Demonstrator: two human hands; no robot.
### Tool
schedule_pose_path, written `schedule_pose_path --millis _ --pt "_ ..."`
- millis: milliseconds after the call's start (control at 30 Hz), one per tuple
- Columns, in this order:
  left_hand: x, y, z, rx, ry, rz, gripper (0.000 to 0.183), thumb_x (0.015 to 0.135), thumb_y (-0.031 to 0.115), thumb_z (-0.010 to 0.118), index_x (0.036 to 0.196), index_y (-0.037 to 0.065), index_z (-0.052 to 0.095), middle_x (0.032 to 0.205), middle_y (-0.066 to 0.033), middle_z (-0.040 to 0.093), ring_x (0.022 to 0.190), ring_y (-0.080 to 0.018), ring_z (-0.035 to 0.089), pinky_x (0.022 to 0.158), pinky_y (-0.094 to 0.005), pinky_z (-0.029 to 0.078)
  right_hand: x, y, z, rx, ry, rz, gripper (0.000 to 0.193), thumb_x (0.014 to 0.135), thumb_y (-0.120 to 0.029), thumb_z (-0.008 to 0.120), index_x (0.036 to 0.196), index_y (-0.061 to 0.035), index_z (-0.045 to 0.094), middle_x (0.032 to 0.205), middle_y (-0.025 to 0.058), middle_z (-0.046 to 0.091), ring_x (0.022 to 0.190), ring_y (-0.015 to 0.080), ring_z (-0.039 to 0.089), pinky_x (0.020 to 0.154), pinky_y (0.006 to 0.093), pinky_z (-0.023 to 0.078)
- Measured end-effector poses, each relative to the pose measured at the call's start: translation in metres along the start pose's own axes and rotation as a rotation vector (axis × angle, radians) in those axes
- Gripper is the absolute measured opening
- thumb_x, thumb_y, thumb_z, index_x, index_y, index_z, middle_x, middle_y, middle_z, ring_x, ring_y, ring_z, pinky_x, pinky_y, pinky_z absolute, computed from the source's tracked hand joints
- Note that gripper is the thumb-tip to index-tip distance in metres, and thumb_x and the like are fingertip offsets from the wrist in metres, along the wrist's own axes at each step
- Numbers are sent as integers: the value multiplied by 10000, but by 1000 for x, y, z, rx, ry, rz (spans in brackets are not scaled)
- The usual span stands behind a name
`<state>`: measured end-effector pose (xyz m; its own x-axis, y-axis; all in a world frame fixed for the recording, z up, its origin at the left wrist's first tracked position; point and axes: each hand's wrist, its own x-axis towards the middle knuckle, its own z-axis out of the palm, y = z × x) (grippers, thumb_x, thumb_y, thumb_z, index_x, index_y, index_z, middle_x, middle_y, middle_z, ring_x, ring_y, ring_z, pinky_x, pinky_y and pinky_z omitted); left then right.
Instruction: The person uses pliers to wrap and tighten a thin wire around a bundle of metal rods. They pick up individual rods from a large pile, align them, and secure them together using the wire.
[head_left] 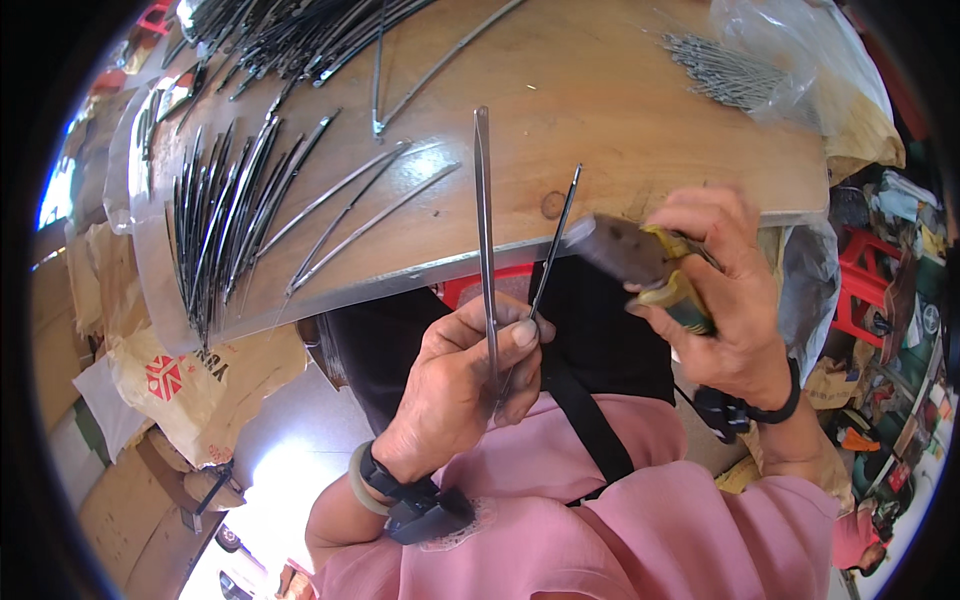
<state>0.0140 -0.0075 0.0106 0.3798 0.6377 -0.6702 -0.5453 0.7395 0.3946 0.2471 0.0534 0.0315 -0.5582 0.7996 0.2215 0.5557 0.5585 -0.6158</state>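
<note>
My left hand (465,365) is closed round two long, thin metal strips that spread upward in a V. The left strip (485,220) is wider and shiny; the right strip (556,240) is darker and has a small hole near its tip. Whether they join at the bottom is hidden by my fingers. My right hand (735,285) grips pliers (625,250) with yellow and dark green handles. Their grey head is blurred by motion and points left, close beside the darker strip; I cannot tell if it touches.
Fanned metal strips (235,210) lie on the left of the wooden table (600,110), with a larger dark bundle (290,35) behind. Thin grey wire pieces (722,72) spill from a clear plastic bag (800,60). A red stool (862,285) stands at right.
</note>
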Motion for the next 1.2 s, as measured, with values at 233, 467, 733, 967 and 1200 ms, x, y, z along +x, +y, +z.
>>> schedule_pose_path --millis 233,467,733,967,1200 --pt "-8 1 6 341 71 390 121 969 49 570 1045 -40 599 686 -12 524 529 -56 435 481 -197 337 -25 -5 7 435 -223 268 435 656 -168 831 991 60 672 1158 189 580 972 354 599 851 359 493" --pt "-1 1 -2 483 145 453 85 972 36 565 1024 -10 613 667 41 505 555 -21 403 487 -190 324 -9 -13 18 254 -352 107 363 684 -108 785 938 69 597 1035 208 561 894 364 613 761 400 522" --pt "-6 22 -15 431 222 454 112 959 26 576 1043 -4 644 734 15 606 563 -13 450 493 -168 348 22 -12 30 231 -409 -47 317 710 -131 764 887 59 582 961 188 560 794 332 612 648 388 527" --pt "-30 68 -45 691 585 627 70 915 17 580 957 -15 626 694 -30 603 470 -63 479 438 -202 344 16 4 16 527 -283 278 360 814 -202 749 1030 44 601 974 170 645 940 314 648 773 356 523" --pt "-20 87 -71 1845 720 1070 491 761 161 753 1192 4 577 1131 -184 513 1055 -377 477 917 -458 379 14 -1 23 425 -113 264 243 841 -175 743 870 48 648 984 136 627 708 243 632 662 320 497"
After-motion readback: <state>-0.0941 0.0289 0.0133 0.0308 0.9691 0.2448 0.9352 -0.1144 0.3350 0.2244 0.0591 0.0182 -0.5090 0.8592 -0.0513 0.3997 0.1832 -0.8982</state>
